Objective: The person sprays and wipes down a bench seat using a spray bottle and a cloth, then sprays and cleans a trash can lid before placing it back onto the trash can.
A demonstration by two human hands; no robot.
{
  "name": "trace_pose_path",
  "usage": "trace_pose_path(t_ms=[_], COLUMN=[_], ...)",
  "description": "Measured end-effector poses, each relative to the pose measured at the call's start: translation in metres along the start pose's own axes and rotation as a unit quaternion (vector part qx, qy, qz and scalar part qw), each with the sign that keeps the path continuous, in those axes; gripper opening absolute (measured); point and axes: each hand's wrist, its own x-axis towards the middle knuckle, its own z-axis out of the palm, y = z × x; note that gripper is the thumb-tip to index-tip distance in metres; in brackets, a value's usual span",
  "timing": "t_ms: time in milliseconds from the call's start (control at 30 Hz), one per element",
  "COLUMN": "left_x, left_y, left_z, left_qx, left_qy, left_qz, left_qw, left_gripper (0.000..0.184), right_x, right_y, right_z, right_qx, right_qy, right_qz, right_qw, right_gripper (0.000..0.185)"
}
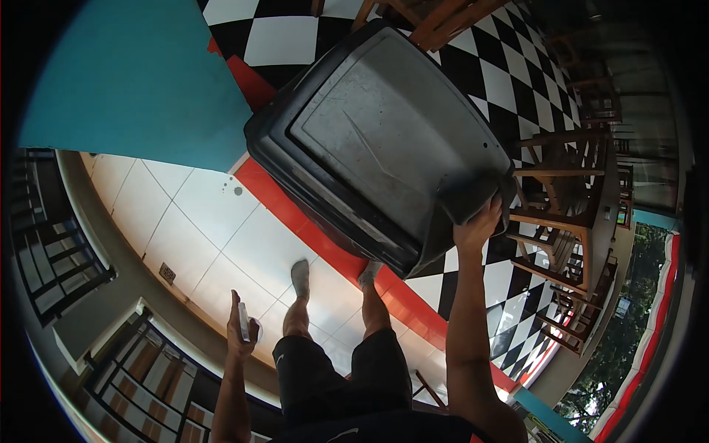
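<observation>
A large, boxy black plastic thing [391, 140] with rounded corners and a recessed, scuffed grey panel fills the upper middle; its kind is unclear. At its lower right corner my right hand [481, 225] is closed on a dark grey, cloth-like piece [467, 198] lying against the panel. Part of that piece drapes over the corner, and my fingers are partly hidden. Low on the left, away from the black thing, my left hand [238, 332] grips a small whitish object [244, 319] against its palm. A pale round part shows beside it, too small to name.
A teal wall or counter panel [140, 81] stands at upper left. Wooden chairs [561, 214] line the right, with more wood at the top. My feet [300, 279] are near a red floor strip [277, 196] between white tiles [199, 210] and checkered floor [284, 40]. Dark railings [55, 244] stand left.
</observation>
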Motion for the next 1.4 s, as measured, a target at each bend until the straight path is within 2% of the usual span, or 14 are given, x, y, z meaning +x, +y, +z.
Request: trace_pose_path(t_ms=[67, 133, 200, 233, 367, 467, 700, 833, 933, 1033, 1067, 1100, 1233, 1400], left_x=[0.004, 0.006, 0.002, 0.000, -0.011, -0.024, -0.079, -0.106, -0.106, -0.076, -0.059, -0.041, 0.055, 0.176], left_y=[0.014, 0.033, 0.035, 0.035, 0.075, 0.067, 0.106, 0.102, 0.103, 0.106, 0.123, 0.121, 0.151, 0.184], left_z=[0.000, -0.001, 0.004, 0.007, 0.010, 0.027, 0.069, 0.109, 0.135, 0.150, 0.152, 0.158, 0.163, 0.162], left_qx=[0.026, 0.014, 0.045, 0.061, 0.020, 0.061, -0.027, -0.085, -0.165, -0.201, -0.227, -0.207, -0.218, -0.252], left_qy=[0.005, -0.009, 0.020, 0.035, 0.004, 0.075, 0.160, 0.183, 0.198, 0.176, 0.177, 0.177, 0.175, 0.136], left_qz=[-0.005, -0.037, 0.022, 0.057, -0.066, 0.019, -0.104, -0.203, -0.222, -0.226, -0.234, -0.216, -0.127, -0.055], left_qw=[1.000, 0.999, 0.999, 0.996, 0.998, 0.995, 0.981, 0.958, 0.940, 0.937, 0.929, 0.938, 0.952, 0.957], left_gripper=[0.078, 0.080, 0.081, 0.081, 0.083, 0.082, 0.081, 0.082, 0.081, 0.079, 0.079, 0.078, 0.078, 0.073], right_x=[0.052, 0.071, 0.060, 0.045, -0.028, -0.032, 0.073, 0.133, 0.186, 0.236, 0.248, 0.257, 0.257, 0.251], right_y=[0.005, 0.012, 0.024, 0.014, -0.016, -0.014, 0.080, 0.119, 0.153, 0.181, 0.221, 0.200, 0.257, 0.293], right_z=[-0.002, -0.009, 0.003, 0.000, 0.022, 0.024, 0.060, 0.073, 0.067, 0.049, 0.060, -0.003, -0.018, -0.034], right_qx=[-0.050, 0.000, 0.098, 0.157, 0.393, 0.363, 0.344, 0.313, 0.344, 0.544, 0.641, 0.669, 0.588, 0.555], right_qy=[0.001, -0.018, 0.034, 0.056, 0.062, 0.059, 0.013, -0.050, -0.187, 0.085, 0.058, 0.081, 0.060, 0.061], right_qz=[-0.034, -0.003, 0.018, 0.057, 0.255, 0.221, 0.083, 0.081, 0.190, 0.411, 0.449, 0.457, 0.515, 0.582], right_qw=[0.998, 1.000, 0.994, 0.984, 0.881, 0.903, 0.935, 0.945, 0.900, 0.727, 0.620, 0.580, 0.620, 0.591], right_gripper=[0.072, 0.076, 0.076, 0.080, 0.087, 0.071, 0.068, 0.067, 0.065, 0.062, 0.061, 0.062, 0.070, 0.075])
